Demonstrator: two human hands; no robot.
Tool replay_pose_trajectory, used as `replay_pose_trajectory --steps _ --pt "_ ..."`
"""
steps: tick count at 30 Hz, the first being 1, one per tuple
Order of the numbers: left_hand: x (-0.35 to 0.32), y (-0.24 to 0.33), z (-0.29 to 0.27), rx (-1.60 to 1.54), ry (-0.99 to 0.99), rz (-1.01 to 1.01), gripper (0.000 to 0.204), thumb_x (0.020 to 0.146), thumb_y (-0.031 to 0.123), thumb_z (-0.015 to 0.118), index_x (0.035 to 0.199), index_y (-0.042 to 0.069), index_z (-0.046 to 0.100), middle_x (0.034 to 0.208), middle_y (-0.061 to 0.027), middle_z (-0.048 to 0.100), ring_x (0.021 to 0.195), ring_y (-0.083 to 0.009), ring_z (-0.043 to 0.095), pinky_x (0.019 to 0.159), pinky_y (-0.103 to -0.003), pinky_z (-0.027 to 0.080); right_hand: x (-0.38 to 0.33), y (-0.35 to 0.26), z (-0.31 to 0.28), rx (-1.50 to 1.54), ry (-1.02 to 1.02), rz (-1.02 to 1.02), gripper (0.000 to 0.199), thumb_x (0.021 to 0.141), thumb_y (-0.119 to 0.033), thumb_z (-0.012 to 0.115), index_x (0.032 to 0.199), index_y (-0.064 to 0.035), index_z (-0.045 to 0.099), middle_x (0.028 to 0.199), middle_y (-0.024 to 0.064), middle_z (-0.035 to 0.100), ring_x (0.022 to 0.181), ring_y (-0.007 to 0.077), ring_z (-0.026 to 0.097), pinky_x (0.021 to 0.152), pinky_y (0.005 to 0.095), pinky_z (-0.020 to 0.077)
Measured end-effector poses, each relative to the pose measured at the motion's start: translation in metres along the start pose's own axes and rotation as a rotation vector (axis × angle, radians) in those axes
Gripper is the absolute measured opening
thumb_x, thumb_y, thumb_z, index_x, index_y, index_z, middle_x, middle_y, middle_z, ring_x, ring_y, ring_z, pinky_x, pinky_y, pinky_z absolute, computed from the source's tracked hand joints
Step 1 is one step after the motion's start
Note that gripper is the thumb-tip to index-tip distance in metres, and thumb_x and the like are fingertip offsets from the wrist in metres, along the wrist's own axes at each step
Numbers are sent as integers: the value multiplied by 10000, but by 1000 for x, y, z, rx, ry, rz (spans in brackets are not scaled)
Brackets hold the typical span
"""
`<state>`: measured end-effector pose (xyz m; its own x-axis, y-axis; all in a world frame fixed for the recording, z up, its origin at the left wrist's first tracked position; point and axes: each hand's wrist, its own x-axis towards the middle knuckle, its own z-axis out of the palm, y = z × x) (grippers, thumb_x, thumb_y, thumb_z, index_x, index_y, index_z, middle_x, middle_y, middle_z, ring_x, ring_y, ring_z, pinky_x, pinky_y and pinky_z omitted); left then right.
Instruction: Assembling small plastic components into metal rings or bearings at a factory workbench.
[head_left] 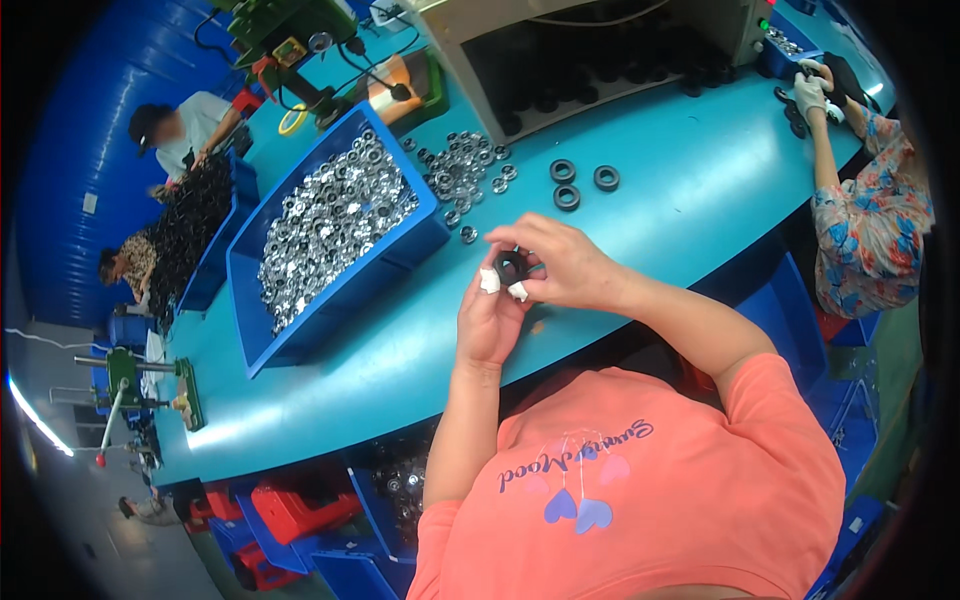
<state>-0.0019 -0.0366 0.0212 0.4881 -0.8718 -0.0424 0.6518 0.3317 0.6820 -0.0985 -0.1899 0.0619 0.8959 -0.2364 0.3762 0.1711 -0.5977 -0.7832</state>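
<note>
Over the near edge of the table, my left hand [487, 325] and my right hand [575, 265] meet around a black ring [508, 262]. The fingers of both hands are closed on it, and white wrappings cover a digit on each hand. What sits inside the ring is too small to make out. A little beyond lie three loose black rings [565, 197] on the tabletop. To the left of my hands, a loose pile of small silver round parts [462, 165] spreads beside a blue bin [345, 290] heaped with similar silver parts.
The teal table [690, 200] curves across the view. At its back stands a grey open-fronted box machine [590, 115] with black rings inside. Green presses [285, 60] stand at the left. A gloved co-worker [865, 215] sits at the right; others work at the far left.
</note>
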Motion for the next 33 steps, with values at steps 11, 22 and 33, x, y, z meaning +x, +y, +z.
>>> replay_pose_trajectory --steps 11,22,33 --pt "-34 9 -48 -187 -126 -5 559 1124 409 392 1574 78 411 1245 -220 639 891 -237 588 800 -389 530 64 68 48 -341 -63 -85 407 848 -115 738 1254 -135 708 1241 114 614 1140 323 594 988 427 515" --pt "-38 5 -51 -216 -94 -14 548 1123 409 393 1554 73 435 1234 -224 641 846 -235 563 766 -388 524 61 73 59 -447 -149 -18 251 838 -170 757 1079 -99 742 1098 121 651 1085 325 629 934 456 538" --pt "-42 3 -46 -186 -71 -24 543 1126 427 393 1538 79 453 1224 -221 639 855 -228 563 768 -380 519 11 34 6 121 -108 233 271 836 -102 766 1089 -58 678 1043 68 638 872 161 689 803 319 580"
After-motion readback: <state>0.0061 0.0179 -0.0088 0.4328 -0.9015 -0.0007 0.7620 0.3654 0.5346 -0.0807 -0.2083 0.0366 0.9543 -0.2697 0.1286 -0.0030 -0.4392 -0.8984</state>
